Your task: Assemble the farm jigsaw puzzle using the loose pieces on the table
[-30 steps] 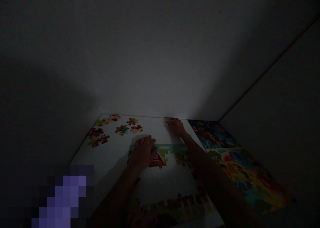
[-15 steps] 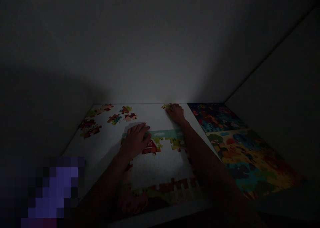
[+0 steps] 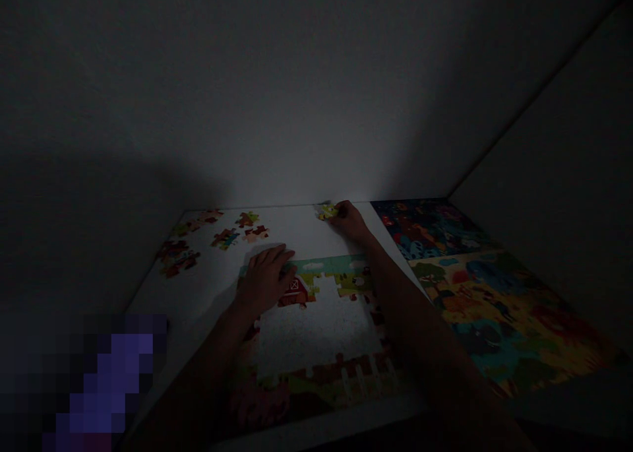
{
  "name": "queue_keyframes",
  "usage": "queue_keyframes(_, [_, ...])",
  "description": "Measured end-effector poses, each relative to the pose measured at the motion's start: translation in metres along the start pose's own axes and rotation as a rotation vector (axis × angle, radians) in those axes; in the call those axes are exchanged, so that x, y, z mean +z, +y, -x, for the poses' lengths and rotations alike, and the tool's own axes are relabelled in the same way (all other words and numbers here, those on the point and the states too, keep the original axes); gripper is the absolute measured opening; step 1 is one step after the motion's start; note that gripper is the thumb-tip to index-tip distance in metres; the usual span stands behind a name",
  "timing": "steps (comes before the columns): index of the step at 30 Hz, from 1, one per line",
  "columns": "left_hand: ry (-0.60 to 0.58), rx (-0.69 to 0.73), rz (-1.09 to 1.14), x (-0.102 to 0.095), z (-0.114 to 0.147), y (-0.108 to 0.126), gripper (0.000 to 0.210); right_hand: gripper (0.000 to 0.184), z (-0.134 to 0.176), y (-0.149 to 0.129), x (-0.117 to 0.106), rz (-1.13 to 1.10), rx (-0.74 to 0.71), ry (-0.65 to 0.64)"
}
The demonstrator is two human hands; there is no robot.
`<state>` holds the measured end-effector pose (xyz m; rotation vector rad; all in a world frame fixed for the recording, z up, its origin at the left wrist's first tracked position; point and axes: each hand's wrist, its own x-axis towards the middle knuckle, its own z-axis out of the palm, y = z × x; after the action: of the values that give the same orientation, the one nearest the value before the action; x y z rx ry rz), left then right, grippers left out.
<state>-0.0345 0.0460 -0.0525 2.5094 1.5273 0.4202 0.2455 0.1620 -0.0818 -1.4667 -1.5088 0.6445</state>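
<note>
At the far edge of the white table, my right hand [image 3: 352, 222] pinches a yellow-green puzzle piece [image 3: 327, 211] between thumb and fingers, and the piece looks slightly tilted. My left hand [image 3: 266, 277] rests with its fingers outstretched over the upper left corner of a partly assembled jigsaw puzzle [image 3: 341, 265]. A red barn [image 3: 293, 292] shows beside that hand's thumb. The puzzle forms a border around a bare middle, with a notch below its top strip. My right forearm covers part of its right side.
Loose puzzle pieces [image 3: 226, 238] lie in groups at the back left of the table. Two colourful animal pictures, a dark one [image 3: 430, 231] and a yellow one [image 3: 475, 293], lie along the right. Walls stand behind and at the right. The light is dim.
The yellow-green piece now shows more fully between my right fingers and appears lifted and tilted. My left hand stays on the puzzle corner.
</note>
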Motion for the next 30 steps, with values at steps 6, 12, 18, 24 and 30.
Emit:
queue_keyframes(6, [0.043, 0.02, 0.016, 0.005, 0.001, -0.004, 0.037, 0.035, 0.004, -0.013, -0.005, -0.377, 0.107, -0.061])
queue_keyframes(12, [0.047, 0.011, 0.019, 0.005, 0.001, -0.004, 0.036, 0.036, 0.007, -0.018, -0.008, -0.411, 0.143, -0.022])
queue_keyframes(18, [0.043, 0.015, 0.021, 0.005, 0.001, -0.004, 0.037, 0.038, 0.006, -0.016, -0.007, -0.451, 0.161, 0.046])
queue_keyframes(24, [0.062, 0.014, 0.031, 0.006, 0.0, -0.004, 0.034, 0.037, 0.005, -0.015, -0.009, -0.451, 0.151, 0.083])
queue_keyframes(30, [0.063, 0.008, 0.09, 0.004, 0.0, -0.004, 0.032, 0.041, 0.006, -0.02, -0.011, -0.439, 0.137, 0.09])
